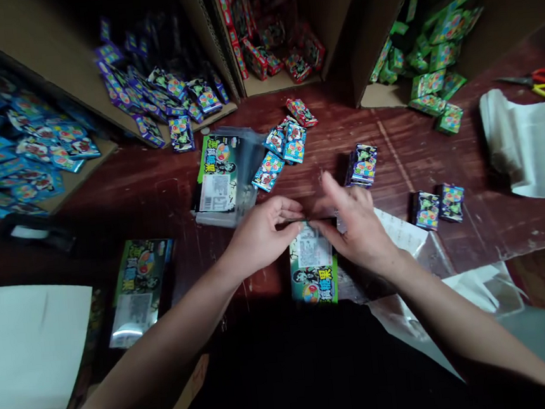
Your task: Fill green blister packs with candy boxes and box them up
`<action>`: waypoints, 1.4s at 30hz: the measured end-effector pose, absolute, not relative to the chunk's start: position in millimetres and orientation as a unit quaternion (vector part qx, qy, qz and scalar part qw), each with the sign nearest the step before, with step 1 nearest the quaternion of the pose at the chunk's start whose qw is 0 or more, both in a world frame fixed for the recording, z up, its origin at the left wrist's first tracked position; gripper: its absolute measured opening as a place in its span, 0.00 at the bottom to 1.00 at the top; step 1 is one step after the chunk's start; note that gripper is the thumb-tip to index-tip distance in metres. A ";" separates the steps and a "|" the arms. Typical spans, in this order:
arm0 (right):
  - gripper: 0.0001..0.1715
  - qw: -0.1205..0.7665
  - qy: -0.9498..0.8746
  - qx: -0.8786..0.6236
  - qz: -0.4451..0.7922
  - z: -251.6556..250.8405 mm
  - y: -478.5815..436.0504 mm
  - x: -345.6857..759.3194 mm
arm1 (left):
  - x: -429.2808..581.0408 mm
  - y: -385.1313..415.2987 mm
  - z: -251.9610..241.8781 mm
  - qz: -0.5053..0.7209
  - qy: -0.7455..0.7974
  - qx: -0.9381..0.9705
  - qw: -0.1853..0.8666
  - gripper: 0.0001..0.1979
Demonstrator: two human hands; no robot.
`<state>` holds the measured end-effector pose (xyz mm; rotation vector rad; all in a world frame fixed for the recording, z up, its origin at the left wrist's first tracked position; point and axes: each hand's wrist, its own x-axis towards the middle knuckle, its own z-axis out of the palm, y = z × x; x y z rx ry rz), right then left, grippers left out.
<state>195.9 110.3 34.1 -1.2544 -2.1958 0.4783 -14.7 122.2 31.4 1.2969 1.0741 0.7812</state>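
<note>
A green and black printed candy bag (313, 271) with a white label lies upside down before my body. My left hand (268, 233) pinches its far edge near the left corner, thumb toward me. My right hand (358, 229) grips the same edge further right with the thumb, its upper fingers raised and slightly blurred. More candy bags of this print (215, 177) lie stacked beyond my left hand. Small blue candy boxes (269, 171) and one red box (301, 112) sit beside that stack. Purple boxes (363, 163) are stacked just beyond my right hand.
Cardboard cartons hold blue (33, 139), purple (167, 86), red (278, 51) and green boxes (436, 56). Two purple boxes (427, 210) stand at right, near clear plastic sleeves (527, 144) and scissors (541, 82). Another filled-looking bag (139, 289) and a white sheet (33, 359) lie left.
</note>
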 end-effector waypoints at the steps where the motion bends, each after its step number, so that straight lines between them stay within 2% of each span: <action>1: 0.49 0.272 -0.829 -0.461 0.161 33.1 108.5 195.1 | -14.7 122.7 30.5 0.336 0.458 0.556 0.607 0.13; 4: 0.51 0.258 -0.834 -0.453 0.183 29.6 108.4 191.6 | -13.8 126.1 25.4 0.326 0.443 0.558 0.621 0.13; 9: 0.56 0.243 -0.810 -0.422 0.328 30.4 116.0 192.0 | -32.2 135.9 20.0 0.272 0.387 0.614 0.632 0.19; 12: 0.54 0.356 -0.733 -0.446 0.369 32.2 107.6 201.1 | -68.1 134.9 25.8 0.264 0.427 0.612 0.611 0.21; 15: 0.50 0.487 -0.594 -0.494 0.407 26.1 88.6 205.7 | -100.0 122.1 31.8 0.379 0.514 0.500 0.584 0.29; 19: 0.48 0.536 -0.455 -0.503 0.503 12.5 76.5 185.1 | -94.6 88.0 24.5 0.497 0.532 0.372 0.576 0.40; 23: 0.37 0.593 -0.419 -0.503 0.469 11.1 94.1 166.3 | -65.9 50.0 7.1 0.475 0.533 0.367 0.596 0.32; 26: 0.36 0.582 -0.448 -0.499 0.460 14.4 106.4 167.5 | -58.6 42.1 3.6 0.394 0.532 0.455 0.595 0.20; 28: 0.37 0.559 -0.478 -0.489 0.469 14.4 107.2 170.8 | -56.9 49.5 6.4 0.380 0.521 0.497 0.581 0.17; 32: 0.42 0.511 -0.551 -0.473 0.459 7.1 95.6 180.1 | -48.3 71.9 8.4 0.439 0.523 0.511 0.521 0.25; 36: 0.45 0.453 -0.580 -0.469 0.490 -3.3 81.8 197.8 | -38.1 75.6 1.2 0.391 0.501 0.547 0.545 0.20; 38: 0.43 0.433 -0.566 -0.465 0.526 -5.6 76.9 205.3 | -35.2 74.3 -1.1 0.366 0.488 0.558 0.563 0.21; 40: 0.42 0.436 -0.547 -0.461 0.546 -5.4 74.1 208.7 | -33.6 76.0 -0.6 0.346 0.466 0.571 0.581 0.22; 42: 0.41 0.455 -0.532 -0.464 0.543 -4.1 73.1 207.6 | -32.8 81.2 2.9 0.330 0.450 0.582 0.592 0.18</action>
